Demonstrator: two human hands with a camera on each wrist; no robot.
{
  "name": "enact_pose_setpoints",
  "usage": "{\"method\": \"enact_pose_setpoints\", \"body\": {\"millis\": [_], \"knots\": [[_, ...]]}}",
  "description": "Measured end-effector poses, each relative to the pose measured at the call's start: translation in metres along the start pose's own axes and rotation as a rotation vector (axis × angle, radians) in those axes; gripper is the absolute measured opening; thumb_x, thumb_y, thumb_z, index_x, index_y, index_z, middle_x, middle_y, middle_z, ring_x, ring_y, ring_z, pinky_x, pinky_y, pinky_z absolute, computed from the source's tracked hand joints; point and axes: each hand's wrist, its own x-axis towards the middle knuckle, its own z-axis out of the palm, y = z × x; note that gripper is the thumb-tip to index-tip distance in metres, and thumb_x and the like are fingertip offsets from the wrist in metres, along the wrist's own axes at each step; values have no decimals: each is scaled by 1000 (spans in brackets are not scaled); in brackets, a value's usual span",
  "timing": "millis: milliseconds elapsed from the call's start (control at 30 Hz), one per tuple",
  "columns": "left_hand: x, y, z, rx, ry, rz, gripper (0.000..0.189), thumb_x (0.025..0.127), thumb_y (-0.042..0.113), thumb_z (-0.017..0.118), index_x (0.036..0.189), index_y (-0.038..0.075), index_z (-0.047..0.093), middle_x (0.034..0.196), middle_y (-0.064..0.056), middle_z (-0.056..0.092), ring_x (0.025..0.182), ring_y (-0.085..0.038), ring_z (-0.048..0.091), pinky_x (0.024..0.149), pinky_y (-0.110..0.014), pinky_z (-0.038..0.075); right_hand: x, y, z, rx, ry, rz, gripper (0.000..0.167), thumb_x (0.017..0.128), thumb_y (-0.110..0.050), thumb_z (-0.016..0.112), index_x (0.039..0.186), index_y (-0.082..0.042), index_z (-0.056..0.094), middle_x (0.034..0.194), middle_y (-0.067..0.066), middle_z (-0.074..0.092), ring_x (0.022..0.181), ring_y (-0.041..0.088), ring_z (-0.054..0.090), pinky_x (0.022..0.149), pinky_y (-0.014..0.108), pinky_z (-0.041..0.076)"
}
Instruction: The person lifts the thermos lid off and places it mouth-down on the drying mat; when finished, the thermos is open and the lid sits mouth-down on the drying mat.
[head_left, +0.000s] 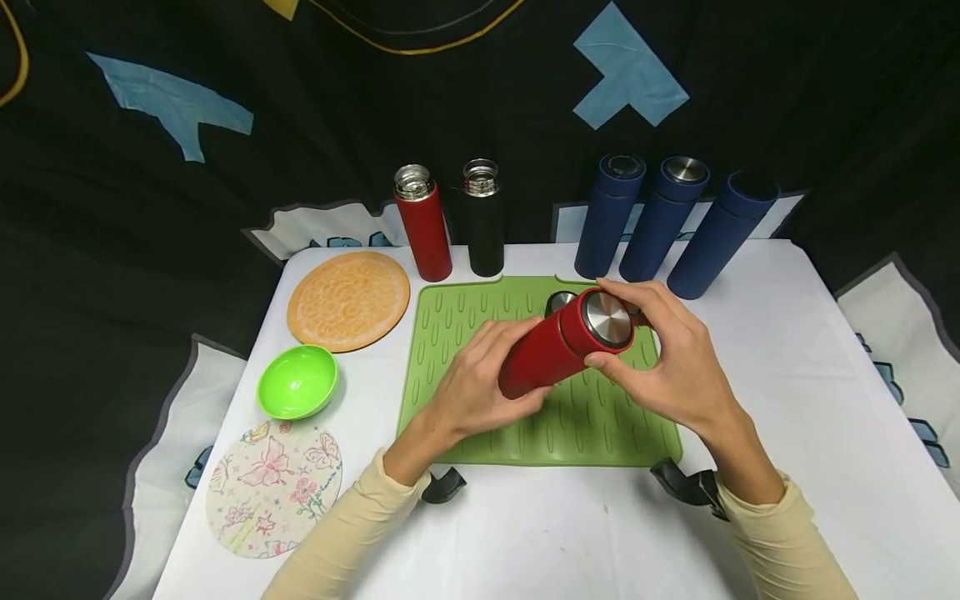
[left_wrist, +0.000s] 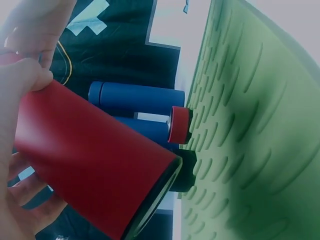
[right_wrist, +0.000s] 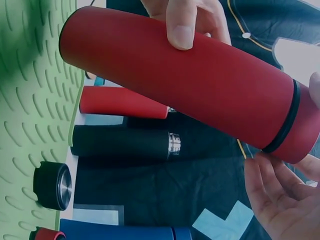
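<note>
A red thermos flask point(head_left: 542, 354) is held tilted above the green ridged mat point(head_left: 450, 425), its lidded end toward the right. My left hand point(head_left: 480, 379) grips the flask's body, thumb on one side and fingers on the other. With thumb and fingers, my right hand point(head_left: 678, 367) holds the steel-topped red lid point(head_left: 607, 318), which sits on the flask above a dark ring point(right_wrist: 284, 122). On the mat behind it lie a black cap point(right_wrist: 52, 185) and a red cap point(left_wrist: 179, 125), both partly hidden in the head view by the flask and right hand.
An open red flask point(head_left: 425, 237) and an open black flask point(head_left: 486, 233) stand at the table's back edge. Three blue flasks point(head_left: 656, 225) stand to their right. On the left are an orange round mat point(head_left: 348, 300), a green bowl point(head_left: 297, 383) and a butterfly-patterned round mat point(head_left: 273, 500).
</note>
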Motion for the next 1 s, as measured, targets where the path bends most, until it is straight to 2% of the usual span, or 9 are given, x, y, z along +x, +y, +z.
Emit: {"method": "enact_pose_setpoints", "body": {"millis": [133, 367, 500, 600, 800, 1000], "knots": [[-1, 1, -1, -11, -13, -5, 80, 81, 28, 90, 151, 6, 56, 135, -11, 69, 115, -23, 65, 89, -35, 61, 1, -2, 0, -8, -3, -5, 74, 80, -13, 91, 148, -8, 63, 128, 8, 69, 112, 13, 64, 92, 13, 53], [-6, 0, -1, -87, -38, 0, 81, 78, 27, 91, 149, 6, 57, 129, -9, 71, 110, -20, 67, 86, -39, 62, 0, -3, 0, 42, -34, -36, 71, 79, -8, 86, 146, -6, 64, 132, 8, 69, 116, 14, 65, 95, 15, 54], [-7, 1, 0, -129, -46, -8, 81, 78, 26, 91, 149, 6, 58, 128, -8, 72, 108, -19, 68, 88, -37, 61, -1, -3, -1, 76, -71, -32, 71, 80, -8, 84, 148, -5, 63, 136, 8, 68, 123, 16, 64, 99, 18, 52], [-9, 2, 2, -140, -37, -22, 81, 78, 25, 91, 149, 7, 58, 129, -8, 72, 110, -19, 68, 88, -33, 61, -1, -3, -3, 60, -84, -21, 75, 81, -12, 87, 151, -7, 60, 138, 6, 67, 124, 16, 63, 99, 19, 52], [-10, 4, 4, -115, 0, -30, 80, 78, 26, 92, 148, 8, 59, 129, -8, 72, 111, -20, 66, 87, -31, 61, 2, -3, -6, 24, -46, -17, 71, 82, -26, 95, 144, -7, 66, 129, 5, 68, 112, 14, 64, 93, 16, 54], [-9, 4, 5, -130, -11, -34, 79, 78, 26, 91, 148, 9, 59, 129, -7, 72, 111, -18, 66, 87, -29, 60, 3, -3, -5, 12, -47, -14, 67, 77, -13, 94, 140, -6, 68, 128, 6, 69, 113, 13, 64, 92, 17, 54]]}}
